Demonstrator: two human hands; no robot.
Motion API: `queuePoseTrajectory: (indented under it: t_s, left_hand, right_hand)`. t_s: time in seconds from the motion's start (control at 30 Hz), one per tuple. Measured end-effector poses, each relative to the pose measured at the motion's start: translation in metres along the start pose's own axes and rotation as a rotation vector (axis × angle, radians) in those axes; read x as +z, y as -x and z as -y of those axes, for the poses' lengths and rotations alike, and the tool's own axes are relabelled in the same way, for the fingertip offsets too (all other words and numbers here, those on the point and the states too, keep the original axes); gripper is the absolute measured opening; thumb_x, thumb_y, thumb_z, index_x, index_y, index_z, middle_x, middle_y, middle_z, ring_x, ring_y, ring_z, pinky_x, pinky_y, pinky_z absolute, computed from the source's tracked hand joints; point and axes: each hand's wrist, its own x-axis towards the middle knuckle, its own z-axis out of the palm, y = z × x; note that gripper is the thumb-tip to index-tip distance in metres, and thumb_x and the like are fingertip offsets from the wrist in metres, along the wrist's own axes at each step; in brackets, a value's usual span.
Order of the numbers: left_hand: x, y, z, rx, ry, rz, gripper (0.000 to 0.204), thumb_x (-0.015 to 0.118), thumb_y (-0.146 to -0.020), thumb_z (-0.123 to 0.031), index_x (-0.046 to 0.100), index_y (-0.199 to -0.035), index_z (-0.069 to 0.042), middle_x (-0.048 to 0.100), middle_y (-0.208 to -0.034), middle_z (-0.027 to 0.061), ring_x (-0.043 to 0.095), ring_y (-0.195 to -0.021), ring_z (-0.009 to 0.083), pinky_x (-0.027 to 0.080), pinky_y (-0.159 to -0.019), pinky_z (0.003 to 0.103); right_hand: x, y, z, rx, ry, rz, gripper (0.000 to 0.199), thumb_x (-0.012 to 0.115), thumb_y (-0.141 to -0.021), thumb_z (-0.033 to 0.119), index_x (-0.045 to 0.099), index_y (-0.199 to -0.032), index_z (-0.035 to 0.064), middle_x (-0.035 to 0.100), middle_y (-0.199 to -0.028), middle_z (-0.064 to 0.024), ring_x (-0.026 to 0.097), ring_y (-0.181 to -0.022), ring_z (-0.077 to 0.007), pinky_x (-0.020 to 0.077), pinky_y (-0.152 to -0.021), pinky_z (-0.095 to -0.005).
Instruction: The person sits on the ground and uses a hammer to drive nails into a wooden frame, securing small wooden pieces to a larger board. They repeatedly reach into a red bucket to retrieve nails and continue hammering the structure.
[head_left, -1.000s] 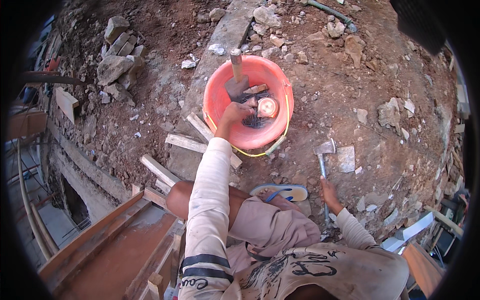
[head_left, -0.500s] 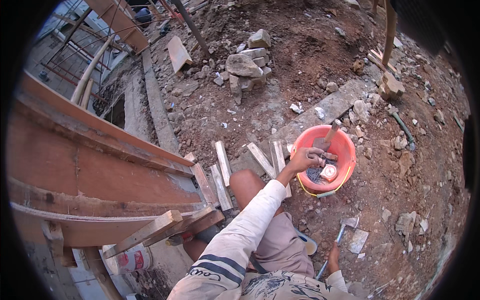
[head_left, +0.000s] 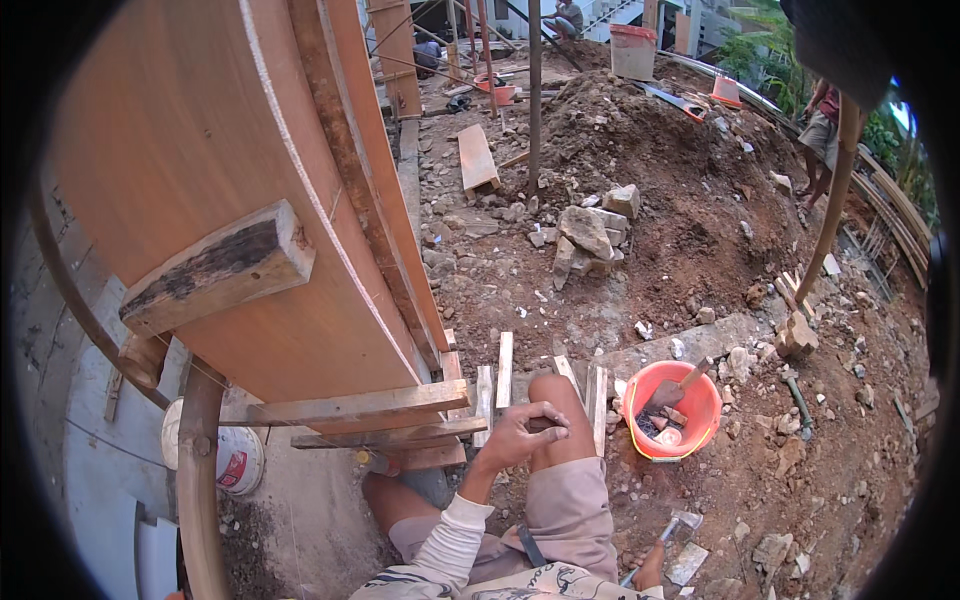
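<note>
My left hand (head_left: 528, 437) is raised over my bent knee, its fingers curled together in a pinch. Whatever they hold, if anything, is too small to make out. Low at the right, my right hand (head_left: 650, 572) grips the handle of a hammer (head_left: 686, 520), its metal head close to the ground. To the right of my knee stands an orange-red bucket (head_left: 637, 381). Inside it lie dark nails (head_left: 648, 424), a round tape measure (head_left: 668, 436) and a tool with a wooden handle (head_left: 698, 372) that leans over the rim.
A tall plywood formwork panel (head_left: 190, 130) rises at the left, with timber battens (head_left: 350, 405) at its foot. Short wood strips (head_left: 504, 370) lie beyond my knee. A rock pile (head_left: 590, 232), a pole (head_left: 534, 100) and a soil heap stand farther off. Other people are in the background.
My left hand has come out of the bucket and moved left, over my knee. The view has swung up and left, showing more of the panel. My right hand still grips the hammer.
</note>
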Motion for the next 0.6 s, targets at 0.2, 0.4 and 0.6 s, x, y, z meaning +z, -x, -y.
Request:
queuePoseTrajectory:
  t_s: [0.2,0.4,0.6]
  left_hand:
    - [-0.074,0.120,-0.125,0.625,-0.300,-0.359,0.011,0.082,-0.085,-0.001,0.073,-0.091,0.000,0.075,-0.089,0.0103,0.072,-0.076,0.0178,0.060,-0.074,0.034]
    - [-0.141,0.208,-0.221,1.219,-0.504,-1.234,0.015,0.080,-0.087,-0.001,0.070,-0.098,0.002,0.074,-0.095,0.0168,0.072,-0.096,0.0288,0.059,-0.086,0.043]
    - [-0.197,0.185,-0.299,1.389,-0.781,-1.525,0.014,0.077,-0.092,-0.005,0.070,-0.103,0.002,0.075,-0.099,0.0146,0.072,-0.099,0.0242,0.057,-0.091,0.037]
  right_hand:
    - [0.040,0.078,0.049,-0.325,-0.063,0.060,0.050,0.051,-0.099,0.067,0.044,-0.090,0.0188,0.036,-0.058,0.0026,0.030,-0.042,-0.0094,0.0218,-0.038,-0.0256]
    - [0.087,0.206,0.116,-0.701,-0.125,0.188,0.048,0.052,-0.100,0.065,0.045,-0.091,0.0187,0.036,-0.059,0.0031,0.030,-0.042,-0.0083,0.0208,-0.038,-0.0242]
    - [0.127,0.302,0.149,-0.911,-0.114,0.356,0.046,0.052,-0.101,0.063,0.046,-0.092,0.0185,0.036,-0.059,0.0036,0.030,-0.043,-0.0073,0.0199,-0.038,-0.0228]
